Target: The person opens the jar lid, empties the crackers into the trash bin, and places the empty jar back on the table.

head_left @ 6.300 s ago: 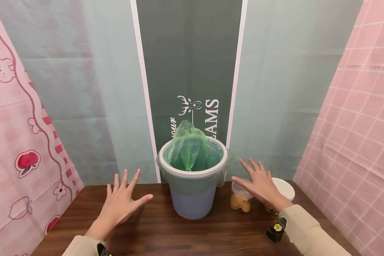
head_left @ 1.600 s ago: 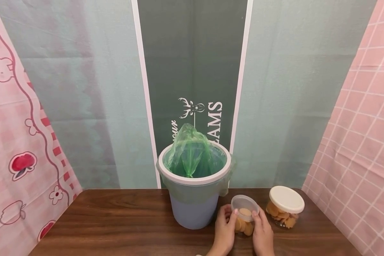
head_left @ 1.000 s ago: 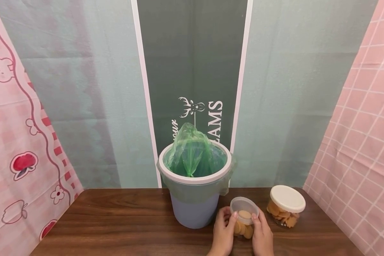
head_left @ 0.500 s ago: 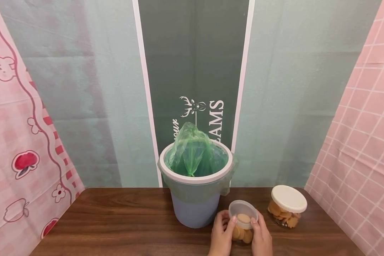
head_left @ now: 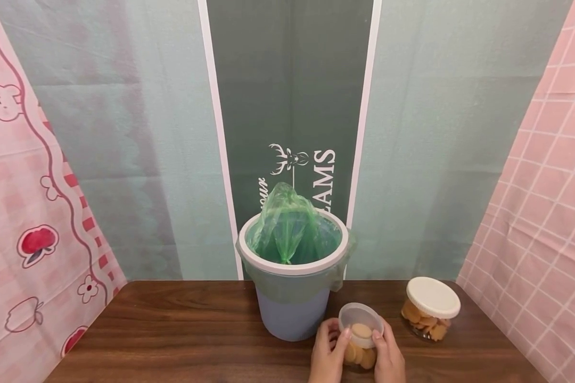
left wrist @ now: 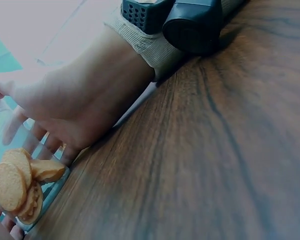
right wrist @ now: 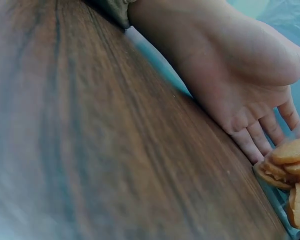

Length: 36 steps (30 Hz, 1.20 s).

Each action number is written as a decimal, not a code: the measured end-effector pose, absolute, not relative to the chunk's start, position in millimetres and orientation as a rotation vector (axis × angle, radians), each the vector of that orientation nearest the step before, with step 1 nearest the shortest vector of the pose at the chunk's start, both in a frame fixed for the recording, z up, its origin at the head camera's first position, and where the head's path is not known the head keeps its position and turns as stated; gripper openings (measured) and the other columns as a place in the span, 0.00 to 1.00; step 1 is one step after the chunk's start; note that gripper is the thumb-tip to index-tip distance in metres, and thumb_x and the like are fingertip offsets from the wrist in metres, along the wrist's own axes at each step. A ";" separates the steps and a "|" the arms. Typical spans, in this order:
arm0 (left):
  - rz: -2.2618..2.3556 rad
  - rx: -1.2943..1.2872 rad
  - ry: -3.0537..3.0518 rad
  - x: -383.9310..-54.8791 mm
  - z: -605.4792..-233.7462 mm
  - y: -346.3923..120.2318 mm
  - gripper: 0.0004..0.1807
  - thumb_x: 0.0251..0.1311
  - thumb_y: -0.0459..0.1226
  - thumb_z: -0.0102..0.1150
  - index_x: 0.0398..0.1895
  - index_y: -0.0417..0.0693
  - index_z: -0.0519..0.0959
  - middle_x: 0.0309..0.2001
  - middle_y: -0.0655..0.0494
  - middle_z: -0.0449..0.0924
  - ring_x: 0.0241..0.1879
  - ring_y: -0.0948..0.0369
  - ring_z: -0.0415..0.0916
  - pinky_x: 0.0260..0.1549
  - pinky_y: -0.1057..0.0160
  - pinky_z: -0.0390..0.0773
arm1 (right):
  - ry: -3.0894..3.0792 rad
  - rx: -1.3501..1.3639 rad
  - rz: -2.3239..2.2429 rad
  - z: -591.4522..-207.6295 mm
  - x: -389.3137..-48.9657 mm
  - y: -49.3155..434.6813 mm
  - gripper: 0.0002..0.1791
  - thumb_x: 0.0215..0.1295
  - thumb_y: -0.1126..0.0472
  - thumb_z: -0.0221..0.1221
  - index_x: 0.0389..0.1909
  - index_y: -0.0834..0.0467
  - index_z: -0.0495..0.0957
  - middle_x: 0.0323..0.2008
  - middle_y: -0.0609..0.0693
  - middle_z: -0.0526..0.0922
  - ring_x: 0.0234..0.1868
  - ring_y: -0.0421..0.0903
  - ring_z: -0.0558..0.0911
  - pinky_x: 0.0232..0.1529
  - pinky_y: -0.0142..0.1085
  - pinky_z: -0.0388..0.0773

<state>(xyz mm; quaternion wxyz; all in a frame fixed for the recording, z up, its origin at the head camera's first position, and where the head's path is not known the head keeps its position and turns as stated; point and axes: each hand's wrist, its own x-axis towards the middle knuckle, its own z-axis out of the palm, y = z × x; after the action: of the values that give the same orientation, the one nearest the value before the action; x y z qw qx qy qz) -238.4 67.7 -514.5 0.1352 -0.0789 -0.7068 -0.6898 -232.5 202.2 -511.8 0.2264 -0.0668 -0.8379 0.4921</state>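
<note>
A clear plastic tub (head_left: 351,318) of round cookies (head_left: 359,355) stands at the front right of the table. My left hand (head_left: 327,351) and right hand (head_left: 389,354) grip it from either side, thumbs near its rim and fingers curled round the walls. In the left wrist view, the cookies (left wrist: 14,185) show through the clear wall close to the tabletop, partly overlapping the left hand (left wrist: 65,107). The right wrist view has the right hand (right wrist: 230,60) alongside the same cookies (right wrist: 292,165). Most of the tub's lower wall is hidden by the hands in the head view.
Left of the tub stands a blue bin (head_left: 292,314) with a white rim and a green plastic bag (head_left: 285,223) lining it. A white-lidded jar (head_left: 428,314) of cookies sits to the right on the wooden table (head_left: 172,335). Curtains hang behind and at both sides.
The hands, earlier spread apart on either side of the bin, came together on the tub. Over the last second, tub and hands shifted slightly left and nearer to me.
</note>
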 end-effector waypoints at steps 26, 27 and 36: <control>-2.019 -0.159 -2.175 -227.5 -513.3 40.0 0.21 0.67 0.47 0.61 0.56 0.45 0.76 0.51 0.54 0.76 0.48 0.71 0.75 0.43 0.69 0.77 | -2.276 0.051 1.465 -521.5 -231.6 192.2 0.23 0.77 0.59 0.44 0.66 0.63 0.72 0.53 0.34 0.80 0.51 0.20 0.73 0.48 0.16 0.67; -2.015 -0.157 -2.171 -227.0 -513.3 38.7 0.21 0.67 0.47 0.61 0.55 0.45 0.76 0.51 0.54 0.76 0.47 0.72 0.75 0.43 0.69 0.77 | -2.271 0.070 1.466 -522.0 -232.0 191.6 0.23 0.77 0.59 0.45 0.66 0.63 0.72 0.52 0.29 0.78 0.51 0.20 0.73 0.48 0.15 0.67; -1.990 -0.158 -2.127 -223.8 -516.7 29.4 0.20 0.66 0.44 0.62 0.54 0.41 0.76 0.50 0.52 0.76 0.46 0.76 0.73 0.42 0.70 0.78 | -2.282 0.125 1.449 -517.4 -229.0 183.2 0.21 0.76 0.61 0.49 0.64 0.63 0.75 0.53 0.56 0.84 0.49 0.23 0.76 0.48 0.18 0.70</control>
<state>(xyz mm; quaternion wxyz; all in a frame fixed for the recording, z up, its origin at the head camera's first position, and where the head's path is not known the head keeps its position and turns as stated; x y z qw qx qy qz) -223.8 29.4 -516.7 0.1122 -0.0537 -0.7245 -0.6780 -229.0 183.2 -517.4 0.2162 0.0452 -0.8233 0.5229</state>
